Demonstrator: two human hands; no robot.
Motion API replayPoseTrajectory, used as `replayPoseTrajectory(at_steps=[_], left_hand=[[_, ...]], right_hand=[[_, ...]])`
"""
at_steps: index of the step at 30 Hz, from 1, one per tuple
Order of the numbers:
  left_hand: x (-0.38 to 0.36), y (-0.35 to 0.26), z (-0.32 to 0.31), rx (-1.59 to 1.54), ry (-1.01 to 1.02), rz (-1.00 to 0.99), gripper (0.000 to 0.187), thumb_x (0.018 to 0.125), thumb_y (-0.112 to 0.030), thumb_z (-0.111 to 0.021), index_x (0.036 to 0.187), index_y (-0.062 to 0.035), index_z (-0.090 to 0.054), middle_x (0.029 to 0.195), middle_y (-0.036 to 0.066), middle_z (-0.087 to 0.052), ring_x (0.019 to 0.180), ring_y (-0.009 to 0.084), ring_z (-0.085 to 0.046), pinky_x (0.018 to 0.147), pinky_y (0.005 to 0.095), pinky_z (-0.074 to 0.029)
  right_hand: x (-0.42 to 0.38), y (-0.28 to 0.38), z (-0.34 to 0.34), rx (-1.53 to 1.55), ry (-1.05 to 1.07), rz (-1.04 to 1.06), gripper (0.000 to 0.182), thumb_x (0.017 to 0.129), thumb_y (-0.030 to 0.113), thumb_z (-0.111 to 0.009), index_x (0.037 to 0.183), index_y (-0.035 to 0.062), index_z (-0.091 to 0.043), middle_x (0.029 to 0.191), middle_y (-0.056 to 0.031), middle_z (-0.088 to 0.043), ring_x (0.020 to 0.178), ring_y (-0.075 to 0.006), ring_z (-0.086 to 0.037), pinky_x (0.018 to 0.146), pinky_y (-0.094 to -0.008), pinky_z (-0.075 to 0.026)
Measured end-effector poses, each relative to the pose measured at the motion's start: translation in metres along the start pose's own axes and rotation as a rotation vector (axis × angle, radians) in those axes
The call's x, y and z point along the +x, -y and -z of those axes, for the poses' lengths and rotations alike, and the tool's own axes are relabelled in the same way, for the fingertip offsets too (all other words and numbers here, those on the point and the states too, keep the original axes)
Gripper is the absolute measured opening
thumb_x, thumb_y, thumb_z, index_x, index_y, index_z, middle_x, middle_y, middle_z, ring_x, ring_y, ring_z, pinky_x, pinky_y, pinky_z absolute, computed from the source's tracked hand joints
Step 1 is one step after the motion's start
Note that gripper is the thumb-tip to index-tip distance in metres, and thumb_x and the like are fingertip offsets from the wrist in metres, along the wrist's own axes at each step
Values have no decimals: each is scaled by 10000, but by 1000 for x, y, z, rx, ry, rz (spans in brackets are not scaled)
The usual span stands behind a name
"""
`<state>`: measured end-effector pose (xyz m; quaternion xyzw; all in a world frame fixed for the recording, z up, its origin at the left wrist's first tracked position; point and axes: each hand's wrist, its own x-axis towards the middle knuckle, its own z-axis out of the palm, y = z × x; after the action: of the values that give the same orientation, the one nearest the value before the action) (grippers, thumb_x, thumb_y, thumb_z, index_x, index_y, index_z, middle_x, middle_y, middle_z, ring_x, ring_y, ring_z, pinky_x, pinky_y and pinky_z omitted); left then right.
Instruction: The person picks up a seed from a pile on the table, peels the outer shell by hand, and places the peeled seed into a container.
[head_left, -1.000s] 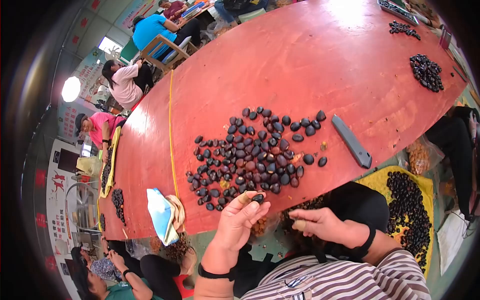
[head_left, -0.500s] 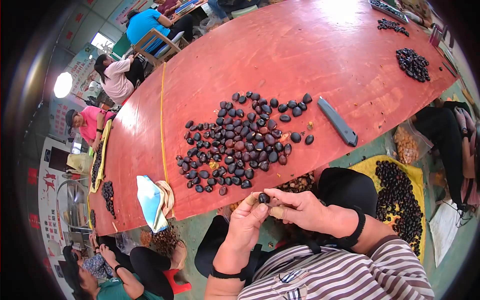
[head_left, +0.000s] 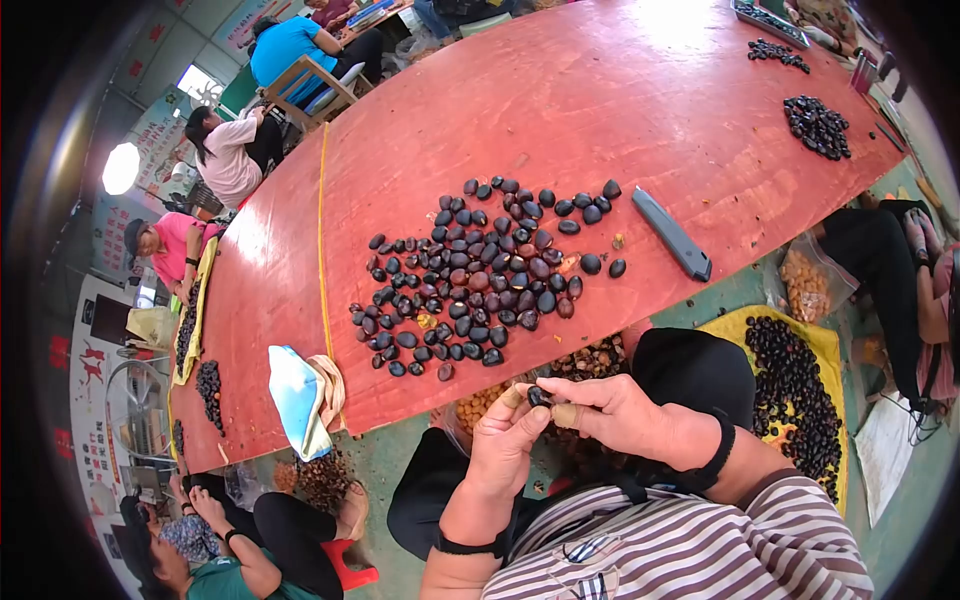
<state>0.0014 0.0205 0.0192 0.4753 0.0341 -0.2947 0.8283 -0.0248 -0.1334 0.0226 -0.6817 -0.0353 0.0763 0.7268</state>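
Observation:
A dark, glossy seed (head_left: 538,396) is pinched between the fingertips of both hands, just off the near edge of the red table (head_left: 500,120). My left hand (head_left: 505,435) grips it from the left, with tan tape on a fingertip. From the right, my right hand (head_left: 625,410) holds it too, with tape on a finger. Beyond them a large spread of dark seeds (head_left: 480,280) lies on the tabletop. A grey box cutter (head_left: 672,234) rests to the right of that spread.
A folded cloth (head_left: 300,398) lies at the table's left edge. At the right, a yellow cloth (head_left: 828,350) bears many seeds beside a bag of tan pieces (head_left: 806,284). Further seed piles (head_left: 818,127) sit far right. Several people are around the table.
The view has shifted slightly. Both hands still hold the seed, which has turned a little between the fingertips; more of the tan pieces below the table edge now shows.

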Motion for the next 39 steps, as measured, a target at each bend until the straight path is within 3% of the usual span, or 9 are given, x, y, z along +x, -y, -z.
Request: replayPoseTrajectory(at_steps=[6, 9, 15, 24, 29, 35, 39], left_hand=[[3, 2, -2, 35, 33, -43, 252, 767, 3, -512, 1015, -33, -486, 918, 11, -525, 843, 83, -486, 761, 210, -382], [5, 7, -2, 120, 41, -73, 253, 784, -5, -493, 1036, -22, -481, 918, 6, -521, 834, 73, -474, 765, 207, -373], [5, 19, -1, 214, -17, -100, 244, 800, -39, -486, 1043, -18, -483, 888, 0, -526, 804, 76, -474, 751, 211, -376], [7, 30, 4, 401, -9, -147, 277, 809, -25, -467, 1084, 9, -467, 933, 2, -524, 832, 69, -468, 764, 202, -365], [5, 30, 5, 527, -12, -188, 268, 802, -25, -485, 1067, 12, -492, 888, 9, -553, 800, 52, -479, 721, 180, -384], [2, 24, 3, 539, 106, -156, 273, 812, -23, -461, 1082, 17, -473, 911, 48, -551, 791, 122, -532, 732, 228, -412], [1, 15, -1, 453, 136, -14, 256, 821, -50, -451, 1067, 11, -482, 903, 78, -556, 789, 155, -547, 737, 258, -431]], right_hand=[[2, 4, 0, 134, -6, -161, 305, 788, 95, -522, 1093, 95, -505, 714, 27, -533, 600, -15, -445, 537, -158, -395], [3, 4, 4, 277, 29, -335, 301, 800, 121, -500, 1102, 118, -501, 683, 35, -506, 531, -23, -425, 479, -151, -374], [0, -8, 8, 483, 38, -438, 293, 800, 119, -483, 1092, 98, -503, 688, 5, -512, 515, -42, -437, 451, -161, -371], [-3, -15, 14, 497, 6, -538, 305, 793, 108, -490, 1093, 55, -490, 681, -15, -510, 514, -61, -444, 452, -177, -372], [-9, -17, 21, 703, 56, -545, 325, 790, 91, -495, 1105, 17, -463, 684, -46, -507, 500, -84, -444, 439, -188, -370], [-16, -20, 27, 794, 66, -552, 318, 790, 79, -487, 1100, 12, -459, 698, -61, -511, 497, -97, -450, 437, -191, -377], [-18, -25, 29, 765, 32, -573, 320, 791, 84, -478, 1105, 22, -458, 698, -56, -512, 499, -99, -452, 437, -195, -384]])
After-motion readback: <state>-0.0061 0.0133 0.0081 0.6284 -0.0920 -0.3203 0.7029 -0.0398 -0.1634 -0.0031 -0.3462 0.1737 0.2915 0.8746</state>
